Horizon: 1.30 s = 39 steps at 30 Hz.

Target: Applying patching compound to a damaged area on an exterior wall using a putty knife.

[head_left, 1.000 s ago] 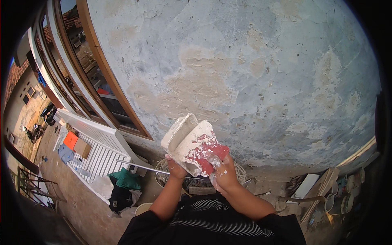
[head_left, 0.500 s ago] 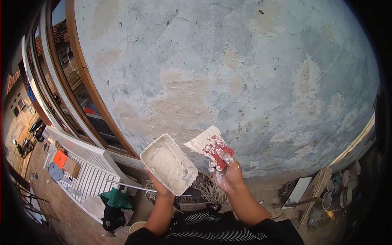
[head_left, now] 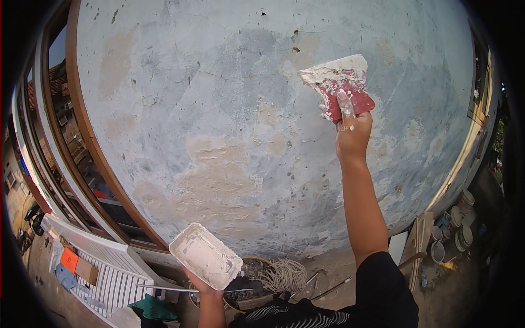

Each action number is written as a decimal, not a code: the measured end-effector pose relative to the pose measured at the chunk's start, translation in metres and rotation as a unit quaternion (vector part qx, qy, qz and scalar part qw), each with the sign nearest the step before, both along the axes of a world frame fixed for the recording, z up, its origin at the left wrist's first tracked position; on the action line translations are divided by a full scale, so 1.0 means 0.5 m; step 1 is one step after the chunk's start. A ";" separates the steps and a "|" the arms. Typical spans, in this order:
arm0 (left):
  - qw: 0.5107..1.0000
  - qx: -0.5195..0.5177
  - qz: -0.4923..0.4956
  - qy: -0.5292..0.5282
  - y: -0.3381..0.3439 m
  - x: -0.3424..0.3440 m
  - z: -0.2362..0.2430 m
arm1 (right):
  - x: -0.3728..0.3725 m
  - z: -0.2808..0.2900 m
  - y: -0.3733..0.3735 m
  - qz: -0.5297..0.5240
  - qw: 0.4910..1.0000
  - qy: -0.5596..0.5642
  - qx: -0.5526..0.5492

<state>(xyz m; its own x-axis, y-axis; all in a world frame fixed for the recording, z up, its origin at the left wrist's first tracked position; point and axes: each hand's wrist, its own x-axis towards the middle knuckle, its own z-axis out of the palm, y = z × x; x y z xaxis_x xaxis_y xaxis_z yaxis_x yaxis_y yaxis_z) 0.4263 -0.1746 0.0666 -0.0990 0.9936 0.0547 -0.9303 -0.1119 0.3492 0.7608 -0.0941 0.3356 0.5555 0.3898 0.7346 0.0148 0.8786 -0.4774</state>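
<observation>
My right hand [head_left: 353,131], smeared with white paste, is raised high against the wall with the arm stretched out. It grips a red plastic putty scraper [head_left: 350,97] whose wide edge carries a thick layer of off-white putty. The scraper lies close to the blue-grey wall [head_left: 235,82]; whether it touches cannot be made out. Down at the lower left, my left hand [head_left: 203,283] holds a rectangular tub [head_left: 205,256] coated inside with putty. Most of that hand's fingers are hidden beneath the tub. Beige filled patches [head_left: 213,180] show on the cracked wall.
A brown window frame [head_left: 82,109] borders the wall on the left. Below it stands a white slatted bench [head_left: 104,273] with an orange box [head_left: 69,259] and a green cloth [head_left: 153,308]. A rope mop head [head_left: 287,275] lies at the wall's foot. Several buckets [head_left: 464,238] sit at right.
My right hand has gone up and to the right with the scraper, from beside the tub to high on the wall. The tub in my left hand sits lower and further left in view.
</observation>
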 end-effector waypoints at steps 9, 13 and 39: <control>1.000 0.001 0.012 -0.001 0.001 -0.017 -0.016 | 0.007 0.093 0.072 -0.536 0.713 -0.430 0.140; 1.000 0.008 0.005 0.008 0.003 -0.024 -0.018 | -0.010 0.078 0.085 -0.571 0.667 -0.468 0.097; 0.999 -0.027 0.028 0.000 0.005 -0.025 -0.027 | 0.077 0.110 0.122 -0.396 0.876 -0.255 0.101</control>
<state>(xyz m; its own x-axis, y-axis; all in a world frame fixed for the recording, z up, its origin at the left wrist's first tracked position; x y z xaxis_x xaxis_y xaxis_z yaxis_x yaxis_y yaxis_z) 0.4141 -0.1720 0.0532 -0.1550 0.9879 0.0003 -0.9230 -0.1449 0.3566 0.7994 -0.0332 0.3906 0.1733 -0.1362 0.9754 0.8243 0.5621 -0.0680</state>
